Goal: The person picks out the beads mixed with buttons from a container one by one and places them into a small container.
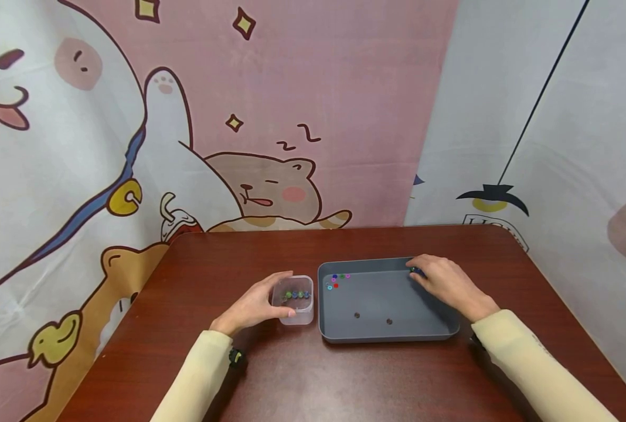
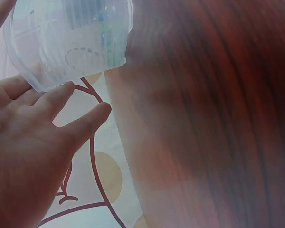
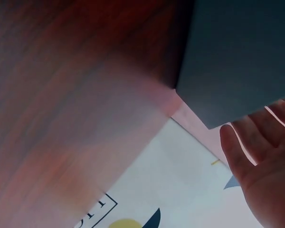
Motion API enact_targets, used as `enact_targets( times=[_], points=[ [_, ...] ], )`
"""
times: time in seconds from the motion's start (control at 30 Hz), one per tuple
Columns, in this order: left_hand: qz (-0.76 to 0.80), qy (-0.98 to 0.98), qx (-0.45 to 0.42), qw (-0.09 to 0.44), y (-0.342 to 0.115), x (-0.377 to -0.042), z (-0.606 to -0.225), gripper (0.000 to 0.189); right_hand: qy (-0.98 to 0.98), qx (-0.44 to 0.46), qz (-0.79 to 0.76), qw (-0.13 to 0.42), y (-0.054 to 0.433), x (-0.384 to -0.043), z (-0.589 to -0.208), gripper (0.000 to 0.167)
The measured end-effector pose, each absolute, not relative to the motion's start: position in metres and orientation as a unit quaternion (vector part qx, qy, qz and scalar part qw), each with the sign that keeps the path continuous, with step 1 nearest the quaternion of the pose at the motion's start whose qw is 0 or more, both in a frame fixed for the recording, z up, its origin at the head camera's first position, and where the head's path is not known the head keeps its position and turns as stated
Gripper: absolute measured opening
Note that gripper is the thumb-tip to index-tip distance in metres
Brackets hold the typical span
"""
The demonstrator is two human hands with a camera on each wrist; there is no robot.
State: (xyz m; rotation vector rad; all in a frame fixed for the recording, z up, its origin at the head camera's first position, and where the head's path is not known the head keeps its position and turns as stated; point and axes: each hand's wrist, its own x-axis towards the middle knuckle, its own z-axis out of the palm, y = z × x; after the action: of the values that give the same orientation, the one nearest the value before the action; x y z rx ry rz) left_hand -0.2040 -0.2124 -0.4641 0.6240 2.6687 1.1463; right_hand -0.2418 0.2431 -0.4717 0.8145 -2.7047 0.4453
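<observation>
My left hand [image 1: 255, 302] holds a small clear plastic box [image 1: 303, 316] by its sides, thumb at the near side and fingers at the far side. Several green and blue beads [image 1: 294, 295] show in a row in the box. In the left wrist view the box [image 2: 85, 42] stands above the hand. My right hand [image 1: 445, 282] reaches over the far right corner of the grey tray [image 1: 381, 293]. Its thumb and fingers are spread around a few dark blue and green beads [image 1: 417, 271], partly hidden by the hand. The right wrist view shows the tray's outer wall and the hand [image 3: 270, 161].
Several small coloured rings [image 1: 336, 285] lie in the tray's far left corner. Two small dark beads, one left [image 1: 357, 315] and one right [image 1: 389, 321], lie near its front wall. Tray and box are side by side on a brown wooden table [image 1: 292, 375]. Printed cloth [image 1: 366, 117] hangs behind.
</observation>
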Motion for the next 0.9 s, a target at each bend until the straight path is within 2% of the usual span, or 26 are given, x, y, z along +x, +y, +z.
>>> enact_targets(
  times=[0.53, 0.9],
  points=[
    [0.394, 0.893, 0.195, 0.094, -0.212, -0.202, -0.464, 0.096, -0.937, 0.293, 0.121, 0.143, 0.238, -0.251, -0.482, 0.026],
    [0.395, 0.893, 0.197, 0.093, -0.212, -0.203, -0.464, 0.096, -0.945, 0.279, 0.114, 0.124, 0.232, -0.250, -0.484, 0.027]
  ],
)
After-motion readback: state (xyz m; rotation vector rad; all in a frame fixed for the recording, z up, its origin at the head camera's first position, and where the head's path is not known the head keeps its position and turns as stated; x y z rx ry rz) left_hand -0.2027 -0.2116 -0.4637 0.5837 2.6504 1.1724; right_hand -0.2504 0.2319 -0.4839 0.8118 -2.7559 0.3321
